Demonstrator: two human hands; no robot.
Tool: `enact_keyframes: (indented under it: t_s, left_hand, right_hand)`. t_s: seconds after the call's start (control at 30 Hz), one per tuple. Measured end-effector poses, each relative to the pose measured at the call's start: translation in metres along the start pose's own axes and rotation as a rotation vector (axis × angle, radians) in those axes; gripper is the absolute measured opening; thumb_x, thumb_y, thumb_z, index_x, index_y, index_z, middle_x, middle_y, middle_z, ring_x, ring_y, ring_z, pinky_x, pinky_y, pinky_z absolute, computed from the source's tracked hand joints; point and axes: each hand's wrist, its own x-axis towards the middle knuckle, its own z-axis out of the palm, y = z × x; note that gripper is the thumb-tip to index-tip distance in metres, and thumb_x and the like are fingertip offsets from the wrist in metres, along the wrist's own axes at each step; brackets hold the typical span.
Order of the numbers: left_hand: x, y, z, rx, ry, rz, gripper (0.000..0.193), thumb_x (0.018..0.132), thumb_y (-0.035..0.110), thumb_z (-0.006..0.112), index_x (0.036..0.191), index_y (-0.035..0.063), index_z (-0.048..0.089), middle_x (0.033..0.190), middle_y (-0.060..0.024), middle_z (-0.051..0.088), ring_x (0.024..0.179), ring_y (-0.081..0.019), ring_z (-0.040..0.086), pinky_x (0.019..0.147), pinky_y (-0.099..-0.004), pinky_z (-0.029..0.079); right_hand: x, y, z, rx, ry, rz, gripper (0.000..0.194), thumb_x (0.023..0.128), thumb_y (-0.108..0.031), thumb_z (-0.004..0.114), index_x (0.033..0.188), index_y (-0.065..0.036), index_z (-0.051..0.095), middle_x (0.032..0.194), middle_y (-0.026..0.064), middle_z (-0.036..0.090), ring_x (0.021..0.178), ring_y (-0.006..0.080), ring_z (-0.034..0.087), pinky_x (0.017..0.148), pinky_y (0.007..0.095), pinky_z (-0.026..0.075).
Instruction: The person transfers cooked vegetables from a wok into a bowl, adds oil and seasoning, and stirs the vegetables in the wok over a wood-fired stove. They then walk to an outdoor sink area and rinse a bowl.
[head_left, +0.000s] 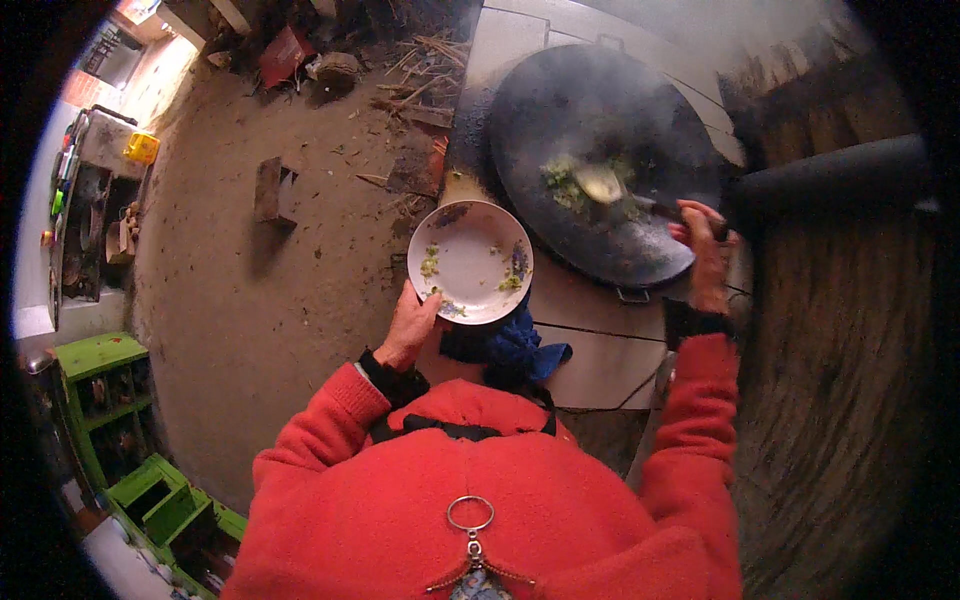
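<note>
My left hand (412, 322) grips the near rim of a white patterned dish (472, 259), which has bits of chopped green food stuck to its inner sides. In my right hand (703, 240) is the dark handle of a metal ladle or spatula (600, 184); its blurred head lies over chopped greens (562, 180) in a large black wok (540, 97). Steam or smoke hides part of the far side of the wok. A blue cloth (529, 349) lies on the stove's tiled top, just below the dish.
The wok sits in a tiled stove (600, 330), with a dark pipe (832, 180) to its right. Sticks (427, 75) lie beyond the stove's left side. On the dirt floor stands a small open block (275, 193). Green wooden shelves (101, 356) are at the lower left.
</note>
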Motion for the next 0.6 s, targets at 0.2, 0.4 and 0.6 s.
enact_keyframes:
  t_s: [0.2, 0.4, 0.6]
  left_hand:
    - [-0.001, 0.018, 0.000, -0.054, -0.060, -0.157, 0.037, 0.092, 0.012, 0.052, 0.126, 0.0013, 0.041, 0.115, -0.0083, 0.056, 0.093, -0.0141, 0.058, 0.072, -0.0283, 0.052]
    - [0.003, 0.019, -0.005, -0.046, -0.088, -0.182, 0.036, 0.093, 0.018, 0.054, 0.124, 0.0028, 0.042, 0.111, -0.0083, 0.059, 0.086, -0.0140, 0.062, 0.062, -0.0282, 0.054]
    - [0.005, 0.019, -0.020, -0.104, -0.110, -0.250, 0.045, 0.093, 0.019, 0.054, 0.131, 0.0010, 0.038, 0.109, -0.0096, 0.061, 0.088, -0.0158, 0.063, 0.064, -0.0287, 0.055]
  right_hand:
    - [0.011, -0.038, -0.024, -0.546, -0.047, 0.024, 0.018, 0.086, -0.015, 0.060, 0.092, -0.001, 0.069, 0.082, 0.0069, 0.067, 0.057, 0.0130, 0.063, 0.052, 0.0227, 0.052]
    - [0.060, 0.036, 0.019, -0.146, 0.004, -0.087, 0.018, 0.086, -0.014, 0.061, 0.093, 0.000, 0.069, 0.083, 0.0060, 0.066, 0.061, 0.0147, 0.064, 0.056, 0.0228, 0.052]
    - [0.039, 0.047, 0.021, -0.172, -0.082, 0.098, 0.025, 0.088, -0.021, 0.061, 0.103, -0.001, 0.068, 0.087, 0.0062, 0.067, 0.066, 0.0137, 0.063, 0.065, 0.0242, 0.053]
